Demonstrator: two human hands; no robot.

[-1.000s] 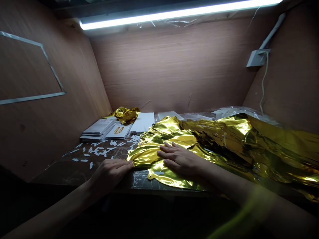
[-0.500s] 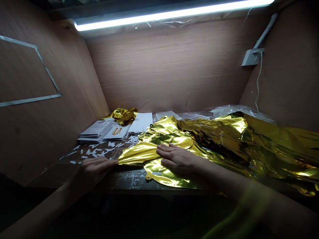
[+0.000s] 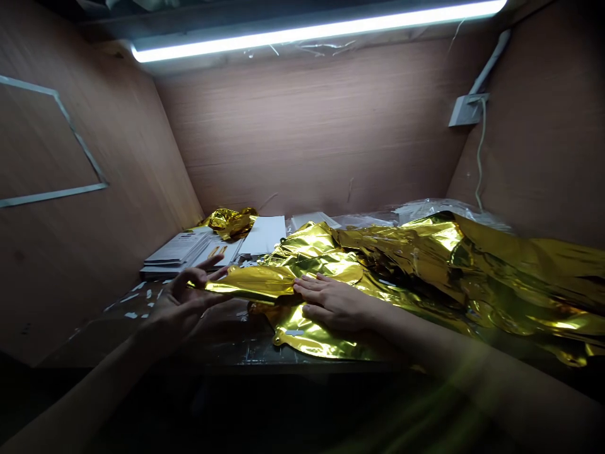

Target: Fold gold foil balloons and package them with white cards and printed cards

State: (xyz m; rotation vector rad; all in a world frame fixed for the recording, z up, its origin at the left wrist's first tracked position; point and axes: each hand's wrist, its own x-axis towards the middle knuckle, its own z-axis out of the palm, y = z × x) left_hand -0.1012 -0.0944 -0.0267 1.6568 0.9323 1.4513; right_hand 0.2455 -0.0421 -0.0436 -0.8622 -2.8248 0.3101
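Note:
A flat gold foil balloon [image 3: 250, 282] stretches between my two hands. Its left end is raised off the table and lies between the thumb and fingers of my left hand [image 3: 177, 306], whose upper fingers stick out. My right hand [image 3: 340, 302] lies flat on the foil, fingers stretched out, pressing on the balloon's right part. Beneath that palm another gold foil piece [image 3: 312, 343] with a small holed tab spreads to the table's front edge.
A heap of gold foil [image 3: 425, 252] covers the right side. White card stacks [image 3: 174, 249], a white sheet [image 3: 265, 234] and crumpled gold foil [image 3: 231, 221] stand at back left. White scraps [image 3: 137, 296] litter the table. Clear plastic bags [image 3: 444, 211] lie along the back wall.
My left hand has lifted the balloon's left end off the table and turned, its fingers now spread more. My right hand stays flat on the foil. The view has shifted slightly.

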